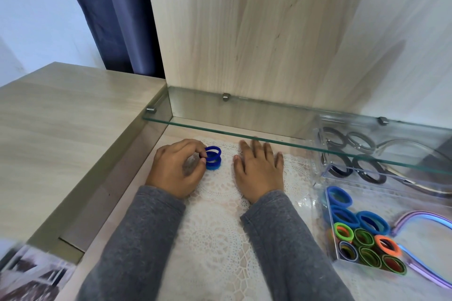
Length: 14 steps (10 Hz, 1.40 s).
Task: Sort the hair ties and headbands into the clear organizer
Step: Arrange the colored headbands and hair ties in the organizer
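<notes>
1. The blue hair ties (214, 159) sit in a small stack on the lace mat (215, 227), at the fingertips of the left hand (175, 168). A darker blue ring lies on top and a lighter blue one beneath.
2. The left hand pinches the top ring between thumb and forefinger. Its other fingers are curled in, and the heel of the hand is low over the mat.
3. The right hand (260, 172) lies flat on the mat just right of the stack. Its fingers are straight and slightly spread, and it holds nothing. The two hands are apart, with the ties between them but closer to the left.
4. Both arms wear grey sleeves (146, 239).
5. The clear organizer (318, 154) stands well to the right of the right hand.
   - Its far compartment holds black hair ties (369, 170).
   - Its near compartment holds more blue ties (371, 222), with green and orange ties (367, 249) packed on edge in front of them.
6. Purple headbands (420, 217) curve along the right side of the near compartment. A thin pale headband (415, 186) lies right of the black ties.
7. A glass shelf (269, 115) runs above and beyond both hands, covering the far part of the organizer.
8. A pale wooden panel (244, 32) rises behind the shelf.
9. A wooden top (61, 117) sits higher, left of the left hand, with a dark blue curtain (110, 19) beyond it.
</notes>
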Each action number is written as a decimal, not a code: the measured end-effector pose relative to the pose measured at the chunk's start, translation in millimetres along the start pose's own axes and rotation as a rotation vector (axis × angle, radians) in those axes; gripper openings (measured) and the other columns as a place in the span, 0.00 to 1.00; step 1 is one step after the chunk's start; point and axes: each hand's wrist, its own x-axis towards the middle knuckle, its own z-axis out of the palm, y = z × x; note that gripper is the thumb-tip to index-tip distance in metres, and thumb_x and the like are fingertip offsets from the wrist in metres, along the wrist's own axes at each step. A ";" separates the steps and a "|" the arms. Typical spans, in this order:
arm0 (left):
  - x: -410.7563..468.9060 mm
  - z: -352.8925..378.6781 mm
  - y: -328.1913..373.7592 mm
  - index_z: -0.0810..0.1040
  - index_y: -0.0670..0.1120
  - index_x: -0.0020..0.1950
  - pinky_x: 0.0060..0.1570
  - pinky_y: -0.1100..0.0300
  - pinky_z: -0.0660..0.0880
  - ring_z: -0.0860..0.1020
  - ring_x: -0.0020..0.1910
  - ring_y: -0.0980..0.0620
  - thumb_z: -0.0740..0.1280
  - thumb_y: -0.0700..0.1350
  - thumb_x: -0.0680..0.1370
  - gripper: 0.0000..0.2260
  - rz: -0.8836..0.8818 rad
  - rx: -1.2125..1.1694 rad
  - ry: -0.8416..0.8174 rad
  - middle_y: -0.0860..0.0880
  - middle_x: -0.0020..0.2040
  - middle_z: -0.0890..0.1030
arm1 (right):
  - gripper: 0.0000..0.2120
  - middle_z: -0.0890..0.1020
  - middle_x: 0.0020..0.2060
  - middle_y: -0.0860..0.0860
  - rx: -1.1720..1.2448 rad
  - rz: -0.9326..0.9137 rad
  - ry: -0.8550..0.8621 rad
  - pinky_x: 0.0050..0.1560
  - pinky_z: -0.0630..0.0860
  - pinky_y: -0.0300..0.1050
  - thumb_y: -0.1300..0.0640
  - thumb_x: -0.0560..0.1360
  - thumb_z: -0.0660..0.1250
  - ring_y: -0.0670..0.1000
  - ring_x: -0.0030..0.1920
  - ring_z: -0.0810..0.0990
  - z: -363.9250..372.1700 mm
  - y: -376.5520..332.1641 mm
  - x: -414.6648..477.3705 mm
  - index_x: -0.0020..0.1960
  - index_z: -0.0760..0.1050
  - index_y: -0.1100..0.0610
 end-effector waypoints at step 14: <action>4.5 4.6 -5.7 0.50 0.53 0.79 0.75 0.53 0.45 0.48 0.78 0.52 0.49 0.51 0.82 0.24 -0.409 0.499 -0.319 0.54 0.79 0.48 | 0.15 0.76 0.57 0.48 0.231 -0.391 0.257 0.62 0.62 0.55 0.57 0.68 0.61 0.52 0.59 0.72 -2.9 -18.6 -14.6 0.52 0.80 0.49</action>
